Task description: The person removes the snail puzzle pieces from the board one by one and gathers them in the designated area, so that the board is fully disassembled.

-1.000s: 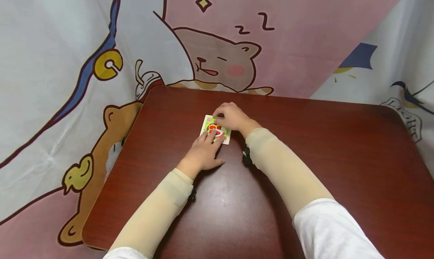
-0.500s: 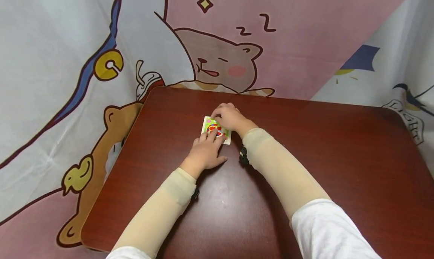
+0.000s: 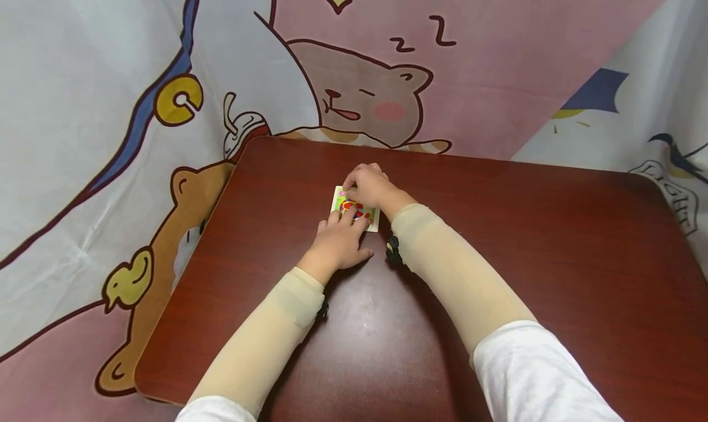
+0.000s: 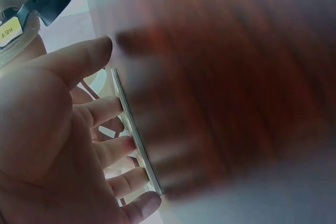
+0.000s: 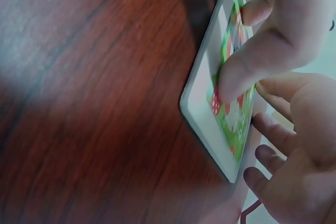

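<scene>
A small flat picture board (image 3: 336,202) with a white border and a green, red and yellow print lies on the table. My left hand (image 3: 337,245) comes in from the near side, fingers spread and fairly straight, tips resting on the board's near half. Its thumb points away to the right; the left wrist view shows the fingertips (image 4: 131,145) along the board's edge. My right hand (image 3: 369,185) bends over the far right part, thumb and forefinger close together at the print. In the right wrist view its curled fingers (image 5: 275,129) are at the far edge; I cannot tell whether they pinch anything.
The brown wooden table (image 3: 525,244) has rounded corners and stretches well to the right. A cartoon-printed curtain (image 3: 470,102) hangs behind it and along the left side. Both forearms wear beige sleeves, with a dark wrist device (image 3: 393,250) under the right wrist.
The view has shifted slightly. My right hand has moved a little left over the board, covering more of its print, while my left hand stays on the near half.
</scene>
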A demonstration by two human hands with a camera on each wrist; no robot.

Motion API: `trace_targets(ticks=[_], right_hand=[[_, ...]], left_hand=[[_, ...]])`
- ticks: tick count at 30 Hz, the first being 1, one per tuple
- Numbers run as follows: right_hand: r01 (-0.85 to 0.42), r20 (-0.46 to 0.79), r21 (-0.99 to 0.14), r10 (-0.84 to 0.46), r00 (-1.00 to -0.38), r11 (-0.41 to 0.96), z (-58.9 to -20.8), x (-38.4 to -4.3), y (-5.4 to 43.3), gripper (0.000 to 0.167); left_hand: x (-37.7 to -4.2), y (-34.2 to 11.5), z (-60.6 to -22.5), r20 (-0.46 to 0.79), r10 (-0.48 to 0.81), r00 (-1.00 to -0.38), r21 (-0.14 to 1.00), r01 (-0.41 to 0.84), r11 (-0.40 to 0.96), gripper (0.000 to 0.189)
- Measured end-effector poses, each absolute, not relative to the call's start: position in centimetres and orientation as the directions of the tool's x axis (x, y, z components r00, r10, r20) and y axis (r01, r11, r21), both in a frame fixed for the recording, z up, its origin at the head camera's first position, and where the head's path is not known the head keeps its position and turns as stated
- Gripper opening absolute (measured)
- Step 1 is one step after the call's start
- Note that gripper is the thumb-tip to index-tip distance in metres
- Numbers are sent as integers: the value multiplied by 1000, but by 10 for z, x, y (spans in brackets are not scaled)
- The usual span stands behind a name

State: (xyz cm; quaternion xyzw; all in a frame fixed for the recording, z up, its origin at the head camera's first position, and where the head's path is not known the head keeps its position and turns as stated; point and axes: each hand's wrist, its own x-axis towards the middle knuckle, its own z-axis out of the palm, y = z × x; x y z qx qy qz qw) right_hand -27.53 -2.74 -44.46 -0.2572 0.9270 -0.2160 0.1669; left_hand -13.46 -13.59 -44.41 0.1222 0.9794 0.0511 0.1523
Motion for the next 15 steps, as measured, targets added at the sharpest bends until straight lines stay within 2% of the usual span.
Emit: trace_targets(ticks=[15], right_hand=[[-415,-222,-427,-537,-814,804,-444,-279,-36,23]], left_hand=[[-133,-136,-439,-302,244,-922,162,202,966,73]])
